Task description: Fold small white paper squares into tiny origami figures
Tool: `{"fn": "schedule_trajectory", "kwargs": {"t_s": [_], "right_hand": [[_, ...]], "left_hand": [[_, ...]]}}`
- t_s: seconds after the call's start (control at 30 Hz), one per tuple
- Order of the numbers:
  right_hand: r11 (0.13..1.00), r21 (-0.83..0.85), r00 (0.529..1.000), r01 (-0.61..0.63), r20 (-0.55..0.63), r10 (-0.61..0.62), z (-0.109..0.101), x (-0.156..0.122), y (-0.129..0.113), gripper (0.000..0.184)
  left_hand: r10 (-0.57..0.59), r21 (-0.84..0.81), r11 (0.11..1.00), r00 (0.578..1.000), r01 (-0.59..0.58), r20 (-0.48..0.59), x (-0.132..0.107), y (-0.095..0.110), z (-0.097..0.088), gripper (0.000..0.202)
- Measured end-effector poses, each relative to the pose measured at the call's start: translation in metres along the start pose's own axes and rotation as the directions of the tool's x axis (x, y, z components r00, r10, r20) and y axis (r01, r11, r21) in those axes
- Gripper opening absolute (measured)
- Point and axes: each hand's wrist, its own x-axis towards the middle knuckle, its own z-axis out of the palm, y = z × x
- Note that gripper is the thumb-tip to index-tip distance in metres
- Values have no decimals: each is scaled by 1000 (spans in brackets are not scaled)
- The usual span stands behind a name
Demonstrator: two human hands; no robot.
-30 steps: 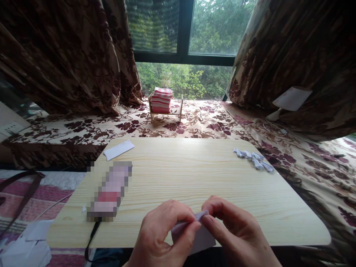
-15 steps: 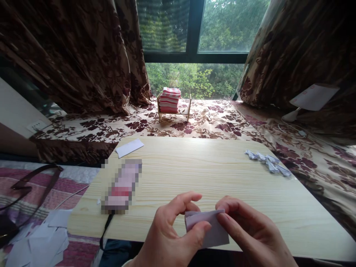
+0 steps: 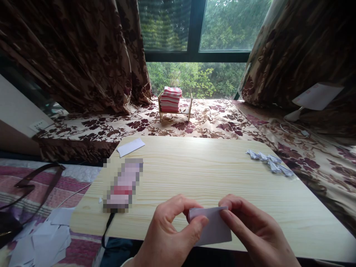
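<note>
Between my hands, just above the table's near edge, is a small folded piece of white paper [image 3: 215, 227]. My left hand [image 3: 175, 226] pinches its left side, the thumb on the near face and the index finger behind. At the upper right corner, my right hand [image 3: 251, 226] grips the paper between thumb and index finger. The paper's top edges lie close together. Several folded white paper pieces [image 3: 269, 162] sit in a row at the table's right edge. A flat strip of paper [image 3: 131, 147] lies at the back left.
A blurred-out device [image 3: 124, 187] with a black cable rests on the left of the wooden table [image 3: 178, 167]. Loose paper sheets [image 3: 46, 239] are piled on the bed at left. On the window seat stand a rack with striped towels [image 3: 170, 99] and a lamp [image 3: 317, 96].
My left index finger has come down behind the paper, and the paper's top edges have drawn closer together. Both hands still hold it.
</note>
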Motion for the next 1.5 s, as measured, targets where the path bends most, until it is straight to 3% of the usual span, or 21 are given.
{"fn": "schedule_trajectory", "kwargs": {"t_s": [0.73, 0.9, 1.1, 1.23, 1.37, 1.4, 1.5], "right_hand": [[1000, -20, 1000, 14, -12, -14, 1, 5, 9, 25], [999, 40, 997, -16, 76, 13, 4, 12, 18, 25], [983, -104, 982, 150, 134, -135, 6, 20, 21, 28], [979, -139, 984, 152, 114, -137, -6, 32, 23, 32], [992, -20, 984, 127, -122, -128, -16, 41, 28, 35], [992, 29, 986, 120, -117, -116, -14, 40, 28, 35], [981, 192, 998, 39, 43, -48, 8, 31, 28, 41]], "left_hand": [[56, -3, 998, 998, -56, -3, 4, -7, 2, 21], [92, 21, 996, 996, -92, 3, 5, -16, 3, 20], [84, 17, 996, 996, -84, 12, 7, -22, 8, 20], [53, -25, 998, 999, -53, -4, 10, -23, 7, 23], [26, -74, 997, 995, -33, -94, 16, -24, 2, 24], [28, -86, 996, 993, -38, -115, 17, -24, 1, 23], [44, -119, 991, 987, -63, -152, 22, -22, 5, 21]]}}
